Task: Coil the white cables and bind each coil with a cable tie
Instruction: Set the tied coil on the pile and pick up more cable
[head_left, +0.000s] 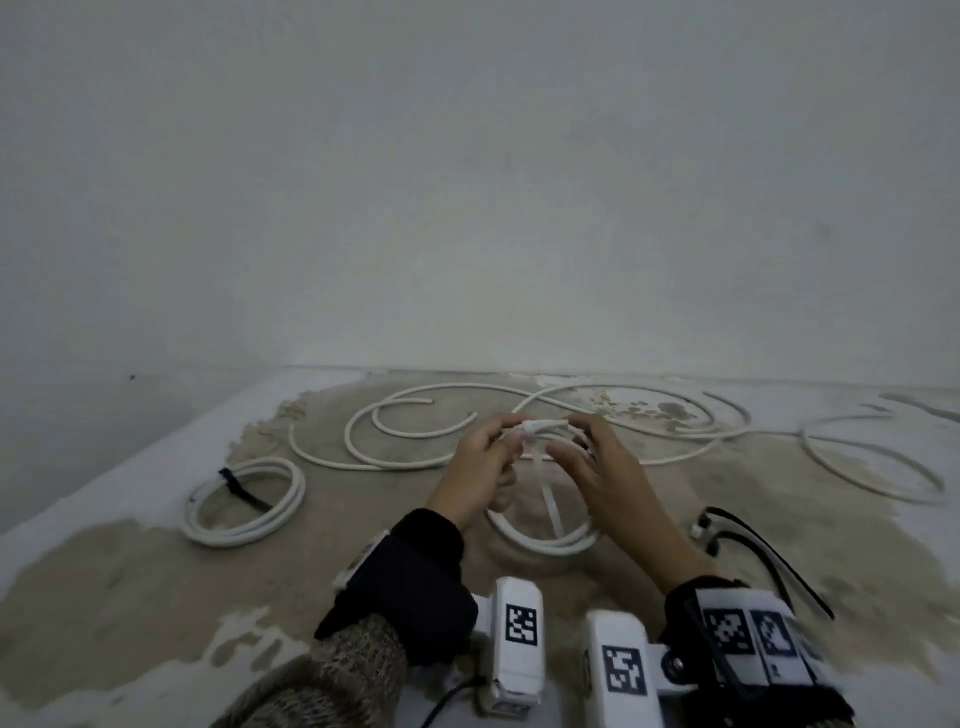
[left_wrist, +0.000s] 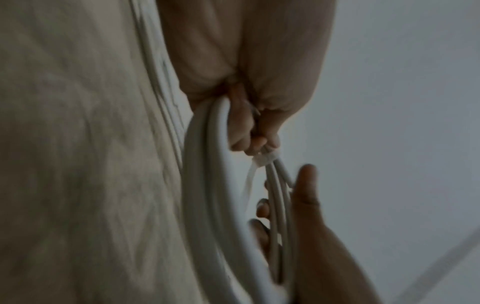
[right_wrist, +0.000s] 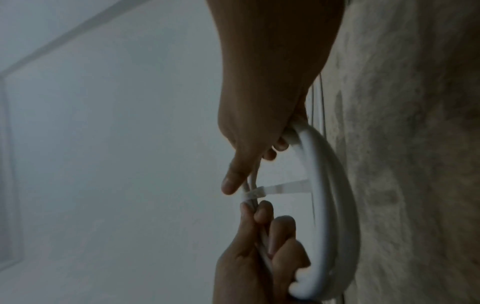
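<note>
Both hands (head_left: 480, 467) (head_left: 605, 480) pinch white coil (head_left: 545, 540) beside cable tie (head_left: 532, 428); no writing legible.

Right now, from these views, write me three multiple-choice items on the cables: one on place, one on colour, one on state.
1. Where does the finished coil lie?
A. left of the hands
B. right of the hands
C. against the wall

2. What colour is the tie on that finished coil?
A. white
B. black
C. red

3. The coil held by the left hand and right hand is:
A. untied
B. bound by a white tie, tail uncut
C. lying flat, untouched

A: it rests at the table's left.
B: a dark strap crosses it.
B: the tie wraps the strands, its tail sticking out.
</note>
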